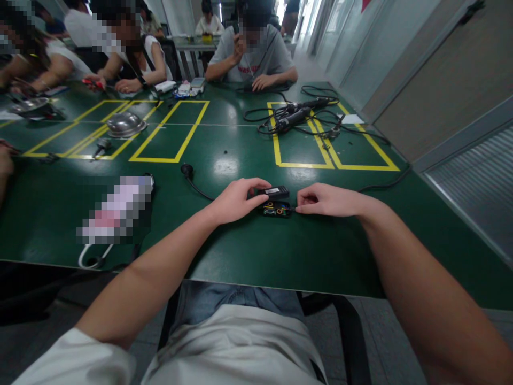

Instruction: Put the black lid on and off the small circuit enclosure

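An opened black power adapter lies in front of me, its lower half (276, 212) showing a circuit board with copper-coloured coils. The black cover (280, 191), which bears a white label, is just beyond that half. My left hand (240, 200) grips the cover's left end between thumb and fingers. On the other side, my right hand (320, 200) pinches the thin black cable (293, 209) where it leaves the case. A black plug (186, 170) on a cord lies left of my left hand.
A phone (120, 208) rests at left, near a white loop. Black corded tools (294, 118) lie tangled beyond my right hand. Yellow tape (156, 160) marks the green table (240, 251). A metal bowl (126, 124) stands farther left. Several people sit around the table.
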Available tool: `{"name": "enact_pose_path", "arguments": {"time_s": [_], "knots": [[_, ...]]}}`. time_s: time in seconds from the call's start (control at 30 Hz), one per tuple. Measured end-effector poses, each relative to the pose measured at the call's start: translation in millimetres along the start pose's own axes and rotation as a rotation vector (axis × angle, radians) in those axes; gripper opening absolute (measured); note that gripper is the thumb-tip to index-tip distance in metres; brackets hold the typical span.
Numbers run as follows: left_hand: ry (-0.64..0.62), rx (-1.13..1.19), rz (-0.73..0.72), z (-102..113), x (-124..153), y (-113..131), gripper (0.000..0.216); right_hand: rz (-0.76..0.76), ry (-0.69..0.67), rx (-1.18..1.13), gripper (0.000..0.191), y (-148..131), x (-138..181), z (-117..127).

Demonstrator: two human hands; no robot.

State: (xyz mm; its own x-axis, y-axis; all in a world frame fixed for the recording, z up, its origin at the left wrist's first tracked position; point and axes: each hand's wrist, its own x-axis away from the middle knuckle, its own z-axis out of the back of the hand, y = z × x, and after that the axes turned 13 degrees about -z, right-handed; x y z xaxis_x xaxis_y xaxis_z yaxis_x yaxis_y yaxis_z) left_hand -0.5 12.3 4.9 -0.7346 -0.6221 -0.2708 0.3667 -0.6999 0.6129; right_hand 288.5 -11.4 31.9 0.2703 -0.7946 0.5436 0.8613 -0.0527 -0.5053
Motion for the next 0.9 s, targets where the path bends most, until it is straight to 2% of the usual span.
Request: {"name": "enact_pose_path", "arguments": {"time_s": [0.1,0.27,0.3,0.4,0.47,0.7,0.9], "knots": [[0.042,-0.168,0.05,-1,0,-6,0.035,-0.007,0.008,0.005,0.049,-1,0,-1],[0.065,-0.26,0.052,9,5,-3,0.026,-0.02,0.029,0.054,0.054,-4,1,-1],[0.039,-0.271,0.065,13,6,0,0.022,-0.028,0.036,0.063,0.055,-4,1,-1],[-0.211,-0.258,0.131,23,7,6,0.028,-0.04,0.053,0.085,0.061,-5,2,-2],[-0.276,-0.274,0.156,25,6,9,0.032,-0.04,0.063,0.099,0.062,-5,2,-3],[-0.292,-0.286,0.206,24,6,14,0.038,0.013,0.111,0.132,0.06,-4,2,-5],[-0.193,-0.216,0.175,28,6,15,0.036,0.071,0.149,0.09,0.057,-4,5,-3]]}}
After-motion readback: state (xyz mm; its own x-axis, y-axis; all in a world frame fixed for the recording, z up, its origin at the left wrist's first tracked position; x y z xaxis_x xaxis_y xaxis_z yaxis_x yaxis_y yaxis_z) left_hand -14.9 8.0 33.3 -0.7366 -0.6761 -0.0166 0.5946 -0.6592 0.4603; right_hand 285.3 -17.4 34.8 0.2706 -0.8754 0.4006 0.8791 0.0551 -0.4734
